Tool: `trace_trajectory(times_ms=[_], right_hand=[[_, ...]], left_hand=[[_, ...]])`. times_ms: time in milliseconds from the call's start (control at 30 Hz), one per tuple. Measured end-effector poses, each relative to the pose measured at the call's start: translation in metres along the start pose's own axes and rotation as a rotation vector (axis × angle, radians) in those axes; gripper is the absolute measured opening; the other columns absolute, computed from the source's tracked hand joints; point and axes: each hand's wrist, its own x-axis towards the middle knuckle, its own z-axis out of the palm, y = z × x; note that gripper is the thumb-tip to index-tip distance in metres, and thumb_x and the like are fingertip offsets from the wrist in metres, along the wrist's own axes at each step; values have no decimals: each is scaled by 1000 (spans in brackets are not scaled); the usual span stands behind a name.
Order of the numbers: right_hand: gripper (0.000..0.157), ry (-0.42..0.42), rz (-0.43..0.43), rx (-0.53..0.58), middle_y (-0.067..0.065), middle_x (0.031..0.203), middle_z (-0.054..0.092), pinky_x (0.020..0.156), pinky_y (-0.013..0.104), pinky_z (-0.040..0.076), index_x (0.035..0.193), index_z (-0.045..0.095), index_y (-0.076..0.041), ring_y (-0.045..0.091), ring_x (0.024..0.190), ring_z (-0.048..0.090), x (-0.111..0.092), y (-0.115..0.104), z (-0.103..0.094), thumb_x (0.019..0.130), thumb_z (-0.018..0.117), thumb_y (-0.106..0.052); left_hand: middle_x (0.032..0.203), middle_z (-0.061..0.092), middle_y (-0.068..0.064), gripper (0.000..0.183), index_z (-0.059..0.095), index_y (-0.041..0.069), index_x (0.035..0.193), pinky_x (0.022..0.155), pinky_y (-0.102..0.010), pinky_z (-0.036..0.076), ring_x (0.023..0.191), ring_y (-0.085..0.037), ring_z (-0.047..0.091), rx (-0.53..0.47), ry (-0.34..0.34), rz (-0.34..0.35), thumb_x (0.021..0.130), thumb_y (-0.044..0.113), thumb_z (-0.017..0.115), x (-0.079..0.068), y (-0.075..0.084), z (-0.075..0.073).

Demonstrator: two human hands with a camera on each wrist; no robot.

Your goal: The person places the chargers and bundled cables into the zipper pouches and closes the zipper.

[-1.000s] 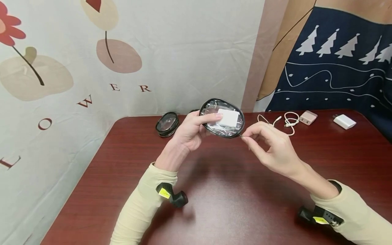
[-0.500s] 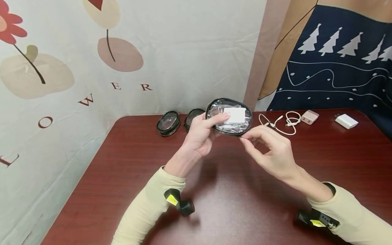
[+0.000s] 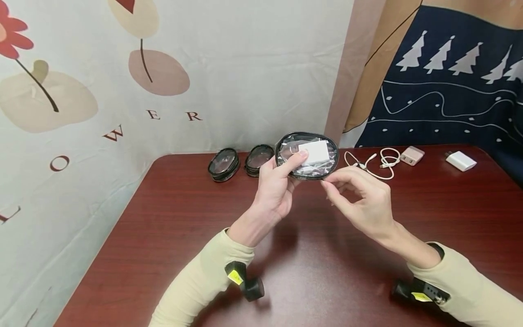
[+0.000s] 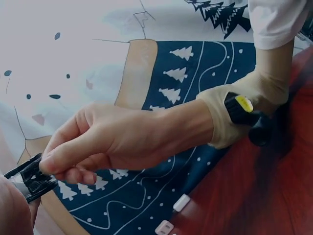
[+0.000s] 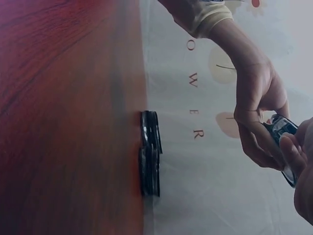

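Note:
My left hand (image 3: 273, 190) grips a small clear pouch (image 3: 320, 170) with black edging, its thumb lying across the front. A white rectangular block (image 3: 319, 151) shows through the plastic. At the pouch's lower right edge, my right hand (image 3: 365, 200) pinches something small with thumb and forefinger; the fingers hide what it is. The left wrist view shows the right fingertips meeting the black edge of the pouch (image 4: 30, 178). In the right wrist view, the left hand (image 5: 257, 115) has its fingers behind the pouch (image 5: 284, 126). Both hands hold it above the table.
Two more black-edged clear pouches (image 3: 224, 164) stand on the dark red table (image 3: 184, 218) near its back edge. Behind the right hand lie white cables (image 3: 390, 156), a pinkish charger (image 3: 412, 156) and a white charger (image 3: 461, 161). A printed cloth (image 3: 253, 72) hangs behind the table.
The left hand and the pouch have shifted right, closer to the right hand, uncovering the second pouch on the table. The right hand stays at the pouch's lower right edge.

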Motion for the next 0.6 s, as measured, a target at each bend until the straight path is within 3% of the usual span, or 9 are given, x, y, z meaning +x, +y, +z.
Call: trace_trajectory(times_ms=[200, 367, 500, 600], right_hand=[[34, 7, -1, 80, 13, 87, 70, 63, 14, 51, 95, 73, 5, 8, 68, 60, 3, 1, 2, 97, 70, -29], [33, 21, -40, 35, 12, 85, 70, 64, 14, 51, 92, 72, 5, 9, 69, 61, 5, -1, 6, 98, 68, -27], [38, 54, 6, 73, 14, 82, 65, 62, 13, 50, 92, 69, 9, 8, 69, 59, 10, -2, -1, 98, 69, -27], [35, 82, 48, 145, 16, 80, 61, 60, 14, 48, 92, 65, 15, 8, 67, 57, 14, -2, -7, 97, 70, -20]], left_hand=[[99, 65, -8, 23, 64, -2, 114, 69, -24, 58, 84, -16, 65, -57, 34, -7, 91, -3, 67, 3, 2, 2], [100, 66, -9, 23, 63, -2, 116, 72, -26, 58, 84, -16, 66, -96, 13, -31, 93, -3, 65, 1, -1, 6], [93, 67, -7, 17, 67, 1, 109, 68, -26, 58, 78, -15, 65, -62, -24, -72, 92, -2, 66, 2, 3, 5], [90, 69, -6, 13, 69, 5, 103, 67, -27, 58, 76, -14, 66, -2, -59, -140, 91, -1, 66, 4, 9, 0]])
